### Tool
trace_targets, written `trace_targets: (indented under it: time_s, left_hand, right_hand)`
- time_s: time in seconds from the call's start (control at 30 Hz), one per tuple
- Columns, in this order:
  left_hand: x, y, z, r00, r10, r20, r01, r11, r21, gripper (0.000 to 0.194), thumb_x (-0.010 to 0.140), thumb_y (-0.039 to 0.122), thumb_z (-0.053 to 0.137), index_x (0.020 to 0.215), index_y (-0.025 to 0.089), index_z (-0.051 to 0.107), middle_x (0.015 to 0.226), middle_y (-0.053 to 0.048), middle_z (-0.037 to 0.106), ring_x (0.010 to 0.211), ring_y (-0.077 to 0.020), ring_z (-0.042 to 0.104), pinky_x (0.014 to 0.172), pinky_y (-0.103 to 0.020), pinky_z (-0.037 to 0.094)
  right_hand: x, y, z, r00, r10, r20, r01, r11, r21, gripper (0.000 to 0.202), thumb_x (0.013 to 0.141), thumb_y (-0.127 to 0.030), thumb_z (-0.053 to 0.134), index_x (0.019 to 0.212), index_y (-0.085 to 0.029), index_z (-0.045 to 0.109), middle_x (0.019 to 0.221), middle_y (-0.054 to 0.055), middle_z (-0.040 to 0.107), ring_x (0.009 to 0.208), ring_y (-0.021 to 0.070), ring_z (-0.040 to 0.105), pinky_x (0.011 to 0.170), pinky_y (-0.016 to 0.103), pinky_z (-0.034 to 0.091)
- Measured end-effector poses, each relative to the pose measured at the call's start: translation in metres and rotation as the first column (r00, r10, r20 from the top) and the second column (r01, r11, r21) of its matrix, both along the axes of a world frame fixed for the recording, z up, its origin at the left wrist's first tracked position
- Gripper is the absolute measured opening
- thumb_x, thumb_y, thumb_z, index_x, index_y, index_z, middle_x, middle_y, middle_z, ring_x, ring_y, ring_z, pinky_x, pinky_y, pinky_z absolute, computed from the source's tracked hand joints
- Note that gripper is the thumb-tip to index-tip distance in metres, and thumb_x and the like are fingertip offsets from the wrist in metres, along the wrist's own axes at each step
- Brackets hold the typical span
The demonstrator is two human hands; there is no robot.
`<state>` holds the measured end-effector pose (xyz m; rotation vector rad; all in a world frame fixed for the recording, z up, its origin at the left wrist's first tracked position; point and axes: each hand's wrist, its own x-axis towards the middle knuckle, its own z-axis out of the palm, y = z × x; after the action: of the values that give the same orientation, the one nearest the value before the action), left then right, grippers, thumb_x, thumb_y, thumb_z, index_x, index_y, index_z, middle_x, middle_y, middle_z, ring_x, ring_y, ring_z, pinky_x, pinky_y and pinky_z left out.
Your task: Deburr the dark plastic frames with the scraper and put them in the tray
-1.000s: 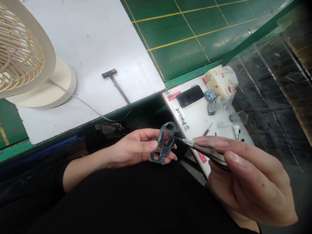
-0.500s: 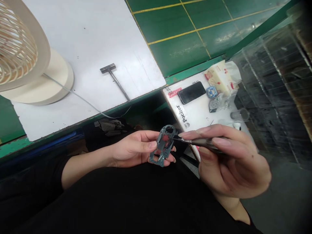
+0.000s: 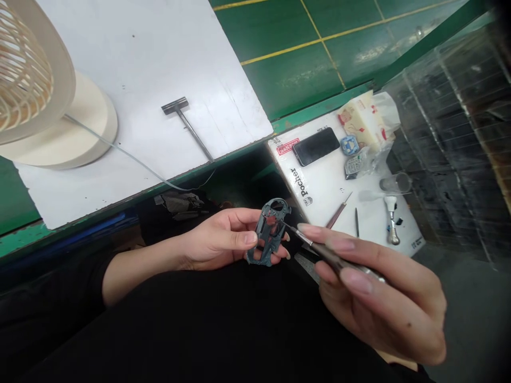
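Before my chest, my left hand [image 3: 223, 236] grips a small dark grey openwork shell [image 3: 261, 242], which looks like a model car body with a rounded upper end and several cut-outs. The thumb presses on its near side, and fingertips show behind it. My right hand [image 3: 391, 303] holds a slim tool like a craft knife [image 3: 331, 257], with a dark handle and a metal collar, between thumb and fingers. Its thin tip points at the right edge of the shell; whether it touches I cannot tell.
A white board [image 3: 293, 181] at the right carries a phone [image 3: 317, 146], a tissue pack [image 3: 365, 122], a clear cup [image 3: 393, 183], a maroon-handled pointed tool [image 3: 335, 217] and a white-and-silver tool [image 3: 392, 221]. On the left table are a fan [image 3: 93, 127] and a T-shaped metal tool [image 3: 194, 133].
My right hand has dropped lower and tilted, so the knife slants more steeply and more tools on the board show. The shell has turned slightly in my left hand.
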<state>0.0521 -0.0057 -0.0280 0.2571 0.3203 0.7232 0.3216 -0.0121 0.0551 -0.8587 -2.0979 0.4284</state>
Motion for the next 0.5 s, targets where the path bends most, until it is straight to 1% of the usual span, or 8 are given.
trace_targets:
  time_s: [0.07,0.1,0.13,0.23,0.27,0.33,0.43,0.5]
  left_hand:
    - [0.0,0.001,0.001,0.998,0.045,-0.035,-0.044,0.998,0.043,0.043,0.101,0.037,0.099,0.139,0.019,0.089,0.127,-0.018,0.092,0.113,-0.0268,0.091,0.108,-0.037,0.069]
    - [0.0,0.001,0.001,0.996,0.067,-0.058,-0.063,0.996,0.069,0.043,0.1,0.037,0.099,0.138,0.019,0.089,0.128,-0.018,0.091,0.113,-0.0276,0.091,0.108,-0.037,0.069]
    - [0.0,0.001,0.002,0.992,0.09,-0.085,-0.081,0.992,0.098,0.043,0.101,0.037,0.099,0.138,0.019,0.089,0.129,-0.018,0.091,0.114,-0.0285,0.09,0.108,-0.039,0.069]
    - [0.0,0.002,0.003,0.974,0.157,-0.165,-0.125,0.974,0.189,0.043,0.101,0.035,0.098,0.14,0.019,0.089,0.13,-0.018,0.091,0.119,-0.0305,0.09,0.11,-0.04,0.069]
    - [0.0,0.003,0.004,0.965,0.182,-0.191,-0.14,0.967,0.212,0.042,0.102,0.033,0.097,0.14,0.019,0.089,0.13,-0.017,0.091,0.12,-0.0304,0.089,0.111,-0.04,0.068]
    - [-0.001,0.004,0.006,0.945,0.228,-0.236,-0.17,0.955,0.243,0.04,0.101,0.031,0.098,0.139,0.019,0.089,0.128,-0.016,0.091,0.12,-0.0296,0.089,0.112,-0.04,0.068]
    - [-0.002,0.004,0.007,0.925,0.264,-0.272,-0.193,0.946,0.261,0.044,0.1,0.032,0.099,0.142,0.021,0.089,0.127,-0.014,0.091,0.118,-0.0288,0.089,0.112,-0.041,0.068]
    - [-0.003,0.003,0.006,0.919,0.279,-0.278,-0.201,0.939,0.279,0.048,0.1,0.031,0.099,0.145,0.023,0.088,0.128,-0.013,0.092,0.119,-0.0286,0.089,0.114,-0.043,0.068]
  right_hand:
    - [-0.006,0.003,0.002,0.992,-0.123,-0.01,0.123,0.981,0.148,0.075,0.095,0.002,0.093,0.163,-0.027,0.077,0.143,0.012,0.085,0.116,0.0374,0.091,0.096,0.053,0.085]
    - [-0.008,0.004,0.004,0.985,-0.168,0.022,0.163,0.975,0.152,0.074,0.095,0.001,0.095,0.16,-0.027,0.078,0.138,0.011,0.087,0.109,0.0354,0.092,0.092,0.05,0.085]
    - [-0.009,0.006,0.005,0.979,-0.189,0.078,0.181,0.978,0.107,0.071,0.096,-0.001,0.096,0.159,-0.029,0.077,0.132,0.01,0.09,0.104,0.0338,0.092,0.089,0.048,0.084]
    - [-0.01,0.011,0.008,0.97,-0.157,0.188,0.157,0.987,0.011,0.043,0.107,-0.019,0.092,0.146,-0.03,0.077,0.108,0.007,0.091,0.085,0.0298,0.09,0.076,0.042,0.077]
    - [-0.011,0.014,0.008,0.972,-0.145,0.184,0.147,0.989,0.003,0.036,0.109,-0.024,0.09,0.142,-0.029,0.076,0.104,0.007,0.09,0.083,0.0287,0.088,0.073,0.041,0.075]
    - [-0.015,0.021,0.009,0.982,-0.112,0.153,0.111,0.994,0.013,0.031,0.111,-0.028,0.087,0.139,-0.026,0.074,0.108,0.01,0.088,0.089,0.0294,0.088,0.076,0.041,0.074]
    - [-0.023,0.03,0.012,0.992,-0.067,0.105,0.066,0.998,0.014,0.034,0.107,-0.014,0.082,0.139,-0.023,0.071,0.121,0.014,0.084,0.105,0.0292,0.087,0.09,0.043,0.076]
    - [-0.027,0.032,0.015,0.995,-0.076,0.072,0.075,0.997,0.015,0.039,0.103,-0.002,0.08,0.135,-0.023,0.071,0.118,0.011,0.084,0.102,0.0252,0.087,0.091,0.039,0.075]
